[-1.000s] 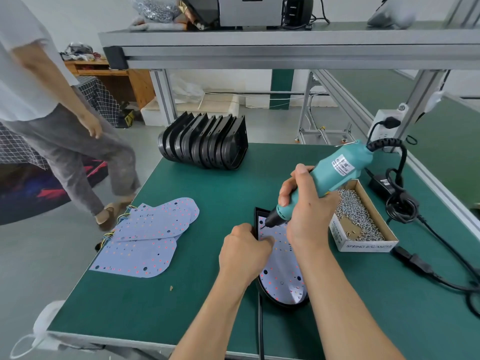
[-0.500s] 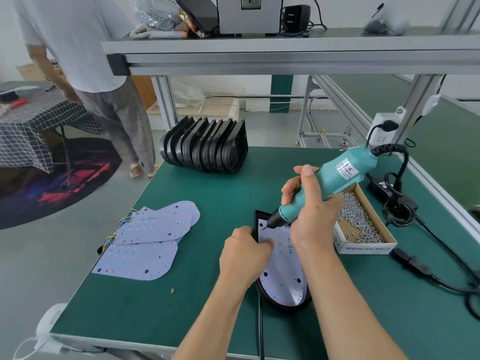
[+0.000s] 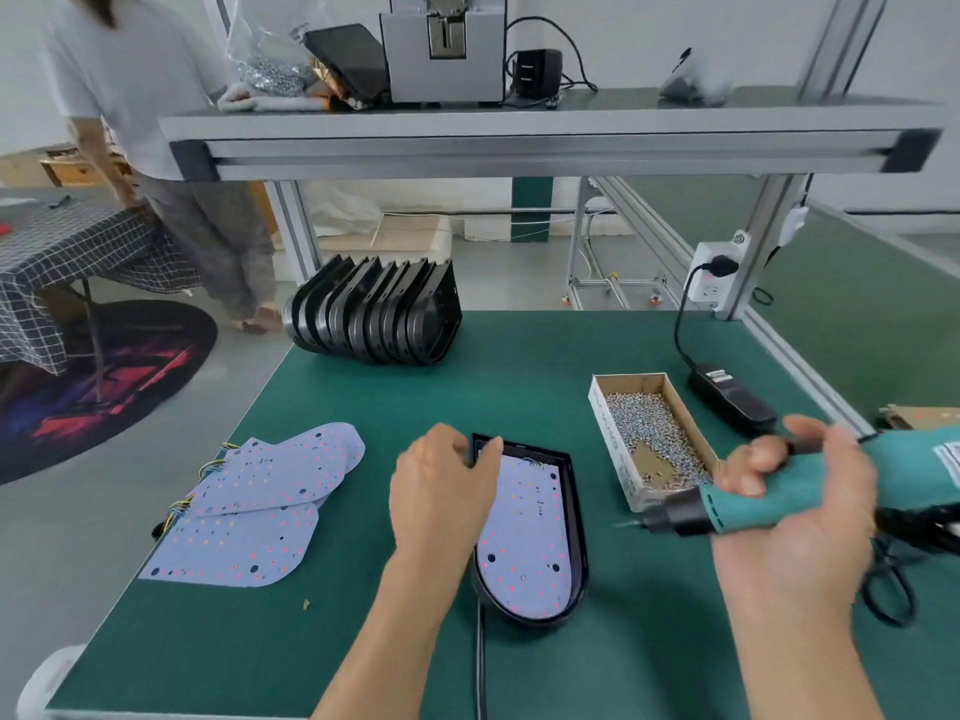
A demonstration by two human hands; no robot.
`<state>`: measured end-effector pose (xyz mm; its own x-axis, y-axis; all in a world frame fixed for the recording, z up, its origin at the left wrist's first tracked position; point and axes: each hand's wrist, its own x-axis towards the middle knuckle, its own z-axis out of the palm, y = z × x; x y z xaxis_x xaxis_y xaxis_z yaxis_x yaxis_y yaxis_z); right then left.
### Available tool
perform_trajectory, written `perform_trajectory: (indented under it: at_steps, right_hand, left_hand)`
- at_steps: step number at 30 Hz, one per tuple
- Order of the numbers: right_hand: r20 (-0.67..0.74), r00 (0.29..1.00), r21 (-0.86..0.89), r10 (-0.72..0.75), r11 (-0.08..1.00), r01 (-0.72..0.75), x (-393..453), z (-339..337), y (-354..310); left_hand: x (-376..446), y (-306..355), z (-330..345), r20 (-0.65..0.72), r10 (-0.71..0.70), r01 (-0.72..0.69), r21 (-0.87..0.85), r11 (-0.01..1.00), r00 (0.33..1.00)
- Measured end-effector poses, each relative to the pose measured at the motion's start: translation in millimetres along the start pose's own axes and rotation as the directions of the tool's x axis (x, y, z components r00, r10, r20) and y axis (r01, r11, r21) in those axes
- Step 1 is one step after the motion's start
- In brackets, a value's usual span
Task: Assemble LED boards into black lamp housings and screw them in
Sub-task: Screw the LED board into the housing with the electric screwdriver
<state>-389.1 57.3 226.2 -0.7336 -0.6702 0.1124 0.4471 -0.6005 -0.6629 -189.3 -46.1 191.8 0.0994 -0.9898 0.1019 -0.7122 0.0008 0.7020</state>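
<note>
On green bench, housing [image 3: 574, 511] rounded end toward wearer; left hand [image 3: 441, 491] gripping far corner, right hand [image 3: 795, 517] holding screwdriver [image 3: 810, 491] sideways

The surface [image 3: 519, 397] wears a matt green mat, and the lamp housing [image 3: 574, 553] on it looks like glossy black plastic around a smooth, pale LED board [image 3: 524, 543]. The screw box [image 3: 613, 449] is plain brown cardboard filled with shiny metal screws [image 3: 644, 423]. The screwdriver [image 3: 779, 496] has a matt teal plastic body.
</note>
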Motion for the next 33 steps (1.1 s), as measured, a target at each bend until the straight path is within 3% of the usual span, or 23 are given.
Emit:
perform_trajectory:
  at_steps: [4,6,8,10,14,18,27,33]
  right_hand:
    - [-0.069,0.998,-0.029,0.005,1.000,-0.007,-7.4,-24.5,-10.5]
    - [-0.099,0.995,-0.031,0.006,0.999,-0.009,-11.2,-32.6,-12.4]
    - [-0.128,0.992,-0.034,0.018,0.999,-0.022,-14.7,-37.3,-14.8]
    - [-0.145,0.989,-0.026,0.035,0.999,-0.039,-17.7,-40.2,-17.0]
    - [-0.156,0.987,-0.030,0.035,0.999,-0.040,-20.8,-46.7,-22.2]
    - [-0.154,0.987,-0.039,0.037,0.998,-0.044,-20.0,-48.7,-24.7]
    - [-0.130,0.990,-0.023,0.050,0.998,-0.054,-18.7,-50.2,-23.3]
    - [-0.135,0.990,-0.033,0.044,0.998,-0.048,-22.4,-46.9,-20.7]
  left_hand:
    - [3.0,31.9,7.8,-0.178,0.177,-0.180,-0.005,0.984,0.968]
    - [1.9,52.0,20.9,-0.157,0.311,-0.316,-0.011,0.949,0.937]
    - [0.4,75.0,40.7,-0.001,0.437,-0.437,-0.006,0.899,0.899]
    - [-0.9,98.2,63.7,0.217,0.533,-0.558,0.076,0.826,0.818]
    - [-2.2,131.0,103.9,0.524,0.542,-0.742,0.321,0.589,0.657]
    - [0.8,133.7,121.0,0.579,0.497,-0.762,0.452,0.464,0.647]
    - [2.6,137.7,132.1,0.619,0.557,-0.832,0.437,0.341,0.554]
    - [10.2,129.4,137.9,0.615,0.537,-0.816,0.425,0.391,0.578]
